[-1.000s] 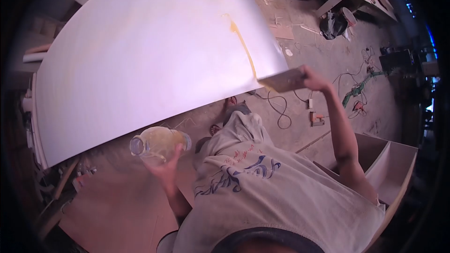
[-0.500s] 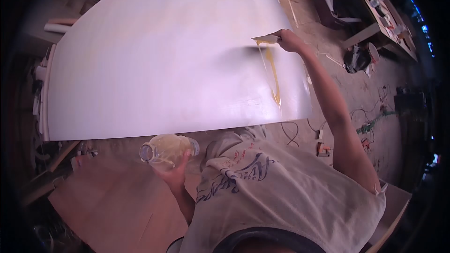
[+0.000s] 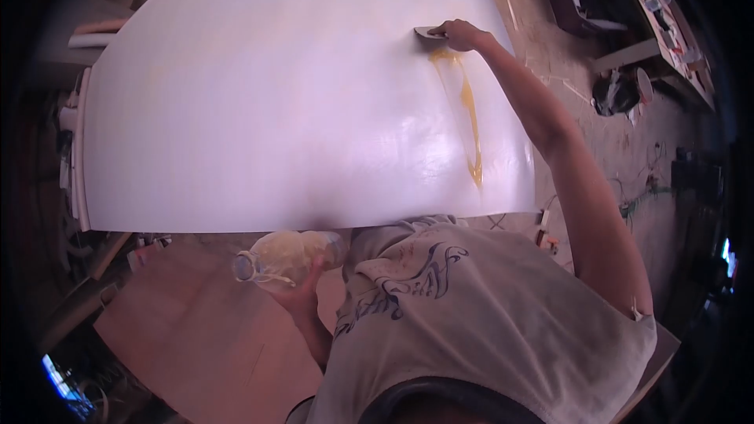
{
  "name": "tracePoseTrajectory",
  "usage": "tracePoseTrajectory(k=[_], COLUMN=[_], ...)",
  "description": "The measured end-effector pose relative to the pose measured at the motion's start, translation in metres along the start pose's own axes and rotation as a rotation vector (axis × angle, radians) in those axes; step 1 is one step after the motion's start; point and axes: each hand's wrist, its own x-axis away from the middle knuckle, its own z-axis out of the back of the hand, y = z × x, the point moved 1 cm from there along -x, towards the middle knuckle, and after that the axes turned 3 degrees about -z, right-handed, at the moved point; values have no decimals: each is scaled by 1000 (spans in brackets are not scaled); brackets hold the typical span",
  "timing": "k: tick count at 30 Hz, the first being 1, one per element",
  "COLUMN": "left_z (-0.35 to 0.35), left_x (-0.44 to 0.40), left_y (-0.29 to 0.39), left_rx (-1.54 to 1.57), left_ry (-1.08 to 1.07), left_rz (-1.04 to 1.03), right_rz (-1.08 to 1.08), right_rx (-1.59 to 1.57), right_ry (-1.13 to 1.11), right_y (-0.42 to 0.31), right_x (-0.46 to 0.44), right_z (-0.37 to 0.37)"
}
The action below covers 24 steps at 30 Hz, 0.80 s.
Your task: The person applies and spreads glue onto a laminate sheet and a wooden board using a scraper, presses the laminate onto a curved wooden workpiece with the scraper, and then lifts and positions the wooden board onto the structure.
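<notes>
A large white sheet [image 3: 275,94] fills the upper middle of the head view. Yellow glue-like liquid [image 3: 470,114] lies on it in a narrow streak near its right side. Just beyond the far end of that streak, my right hand [image 3: 462,34] grips a flat spreader [image 3: 429,32] held low at the sheet's surface. My left hand [image 3: 302,289] is wrapped round a clear plastic bottle [image 3: 287,256] with pale yellowish contents. The bottle lies sideways in the hand, mouth to the left, near the sheet's front edge.
Brown board [image 3: 188,322] lies at the lower left. A cluttered workbench [image 3: 667,31] stands at the upper right, with a black bag [image 3: 615,94] by its leg. Rolled material [image 3: 79,149] runs along the sheet's left edge. Cables and scraps lie on the right floor.
My right hand has moved from the sheet's front edge to farther up it with the spreader, now flatter to the surface. A second thin yellow trail shows beside the streak. The view has shifted.
</notes>
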Motion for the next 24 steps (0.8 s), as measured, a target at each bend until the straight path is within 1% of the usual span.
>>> tracePoseTrajectory(k=[1,2,4,6,7,9,10,13,17,19,21,24], left_z=[2,6,16,20,21,30,36,39,41,38,34,30], left_x=[0,-2,-5,-10,-16,-28,-31,-49,-64,-68,-70,-69], left_y=[3,-4,-17,-17,-17,-25,-26,-23,-26,-27,-19,-16], left_rx=[5,-34,-111,-156,-171,-208,-229,-132,-161,-113,-63,-34], left_ry=[-44,-60,-101,-177,-210,-223,-231,-285,-313,-295,-282,-272], left_rz=[36,31,21,-38,-77,-264,-352,-208,-282,-290,-247,-189], right_rz=[-39,-53,-49,-23,-84,-158,-131,-176,-232,-240,-303,-225], right_rx=[-21,-21,-52,-85,-96,-79,-139,-137,-147,-119,-120,-118], right_ry=[-17,-62,-73,-41,-60,-91,-46,-67,-76,6,16,152], right_y=[-7,-14,-22,-26,-39,-50,-52,-61,-68,-72,-78,-77], right_x=[16,34,70,106,128,156,170,208,248,258,261,266], right_z=[-8,-7,-18,-36,-38,-49,-55,-64,-76,-87,-98,-108])
